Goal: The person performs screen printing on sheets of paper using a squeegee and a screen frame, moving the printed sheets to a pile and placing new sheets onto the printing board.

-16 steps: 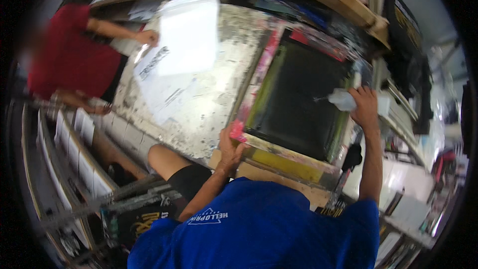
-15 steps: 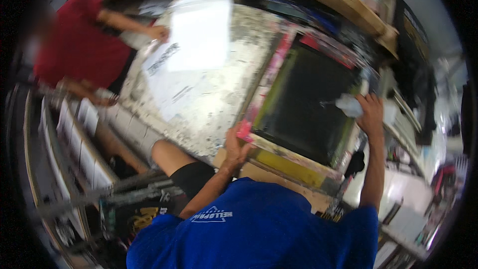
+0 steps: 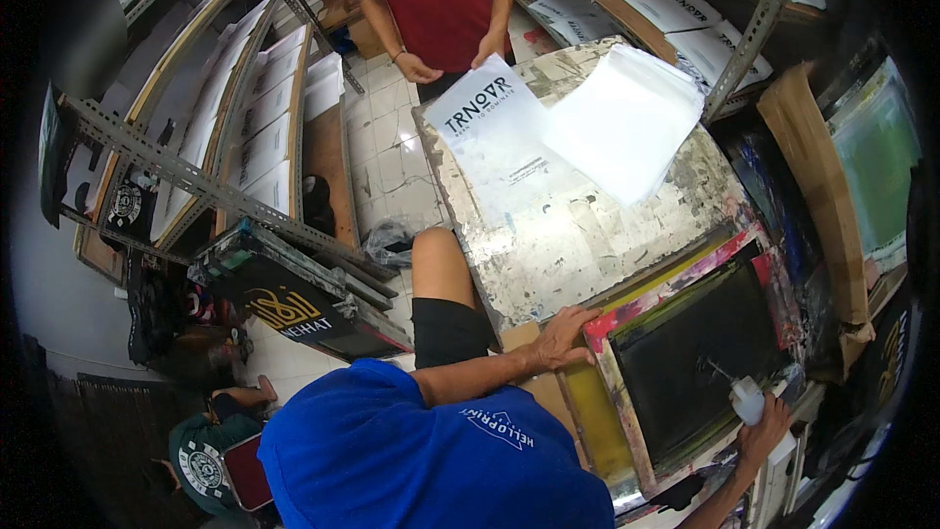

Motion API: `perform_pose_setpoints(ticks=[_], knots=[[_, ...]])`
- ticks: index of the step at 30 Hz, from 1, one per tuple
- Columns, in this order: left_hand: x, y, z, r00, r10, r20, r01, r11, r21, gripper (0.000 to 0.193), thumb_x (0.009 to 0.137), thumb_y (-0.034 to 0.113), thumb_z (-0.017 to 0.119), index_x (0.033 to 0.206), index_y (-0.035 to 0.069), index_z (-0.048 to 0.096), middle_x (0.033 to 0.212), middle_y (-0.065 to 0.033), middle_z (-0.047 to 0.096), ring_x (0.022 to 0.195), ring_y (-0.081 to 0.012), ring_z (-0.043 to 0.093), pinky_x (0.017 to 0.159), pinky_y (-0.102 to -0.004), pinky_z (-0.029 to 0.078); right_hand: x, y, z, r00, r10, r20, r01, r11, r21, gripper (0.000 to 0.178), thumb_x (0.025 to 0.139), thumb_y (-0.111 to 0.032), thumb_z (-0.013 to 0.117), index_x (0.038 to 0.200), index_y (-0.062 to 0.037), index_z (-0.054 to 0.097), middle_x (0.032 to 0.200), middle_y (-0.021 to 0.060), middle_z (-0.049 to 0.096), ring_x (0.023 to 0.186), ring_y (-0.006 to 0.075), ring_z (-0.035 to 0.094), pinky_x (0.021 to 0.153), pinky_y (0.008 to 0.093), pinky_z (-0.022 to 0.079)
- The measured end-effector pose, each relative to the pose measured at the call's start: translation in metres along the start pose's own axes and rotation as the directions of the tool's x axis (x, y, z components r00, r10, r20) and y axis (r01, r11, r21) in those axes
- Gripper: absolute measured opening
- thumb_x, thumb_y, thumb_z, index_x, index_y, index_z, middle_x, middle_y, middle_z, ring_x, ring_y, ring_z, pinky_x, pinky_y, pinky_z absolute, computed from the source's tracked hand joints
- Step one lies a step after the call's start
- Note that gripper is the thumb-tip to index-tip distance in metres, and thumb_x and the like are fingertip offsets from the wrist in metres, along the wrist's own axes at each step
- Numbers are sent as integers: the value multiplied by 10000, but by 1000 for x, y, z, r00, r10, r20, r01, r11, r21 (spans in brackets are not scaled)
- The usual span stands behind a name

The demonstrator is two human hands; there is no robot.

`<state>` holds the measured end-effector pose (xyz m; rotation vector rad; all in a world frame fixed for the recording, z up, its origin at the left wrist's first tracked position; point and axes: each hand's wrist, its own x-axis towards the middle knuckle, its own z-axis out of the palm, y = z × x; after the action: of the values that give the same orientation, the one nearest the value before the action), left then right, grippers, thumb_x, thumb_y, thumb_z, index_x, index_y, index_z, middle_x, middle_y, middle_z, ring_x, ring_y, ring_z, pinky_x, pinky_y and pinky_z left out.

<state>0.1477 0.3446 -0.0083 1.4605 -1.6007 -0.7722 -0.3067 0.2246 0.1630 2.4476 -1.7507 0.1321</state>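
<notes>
In my right hand (image 3: 766, 433) is a white squeeze bottle (image 3: 747, 402) with a thin nozzle, tilted over the screen. The nozzle tip points at small marks on the dark mesh (image 3: 676, 358). My left hand (image 3: 563, 339) grips the near left corner of the screen-printing frame (image 3: 624, 413), which has pink and yellow stains. Beyond the frame lies the worn, paint-spotted table (image 3: 548, 260). On it are a printed translucent sheet (image 3: 519, 171) and a stack of blank white sheets (image 3: 627, 122).
A co-worker in a red shirt (image 3: 428, 0) stands across the table, one hand (image 3: 493, 47) at the printed sheet's edge. Metal racks (image 3: 181, 171) with loaded shelves fill the left. Leaning screens (image 3: 294, 299) stand below them. Cardboard (image 3: 813, 176) is at the right. Another person (image 3: 211, 460) is at lower left.
The view has swung left, shifting the table and screen rightward. The co-worker's two hands have come nearer each other by the printed sheet. My hands keep their holds on the bottle and the frame.
</notes>
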Motion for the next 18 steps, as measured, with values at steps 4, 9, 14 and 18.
perform_pose_setpoints(ticks=[4,9,14,18], knots=[[3,2,2,998,37,-41,-36,999,16,962,740,534,793,1466,21,426,1277,-220,534,1177,-410,490,1038,-477,388,-6,37,12,997,63,45,-67,994,89,520,704,-109,595,1218,-29,582,1142,221,600,1158,445,528,998,513,393],[5,4,1,999,8,-37,-8,1000,9,967,734,575,784,1442,7,451,1261,-227,543,1169,-418,499,1023,-483,397,-19,130,55,888,435,-152,-384,881,277,806,785,-295,776,1448,32,454,1381,268,557,1286,417,519,1072,494,392],[2,5,-4,1000,-18,-3,19,997,71,978,710,570,809,1426,2,462,1267,-228,543,1159,-420,508,1012,-479,404,9,197,100,495,796,-348,-577,600,554,894,747,-417,864,1400,69,494,1314,264,612,1182,406,599,1006,479,462],[3,-3,-1,1000,4,-10,-3,998,60,978,697,544,829,1427,6,461,1264,-230,547,1163,-425,511,1017,-480,403,10,229,151,228,862,-453,-627,486,609,803,700,-514,868,1230,43,638,1155,225,693,1021,378,667,906,479,506]])
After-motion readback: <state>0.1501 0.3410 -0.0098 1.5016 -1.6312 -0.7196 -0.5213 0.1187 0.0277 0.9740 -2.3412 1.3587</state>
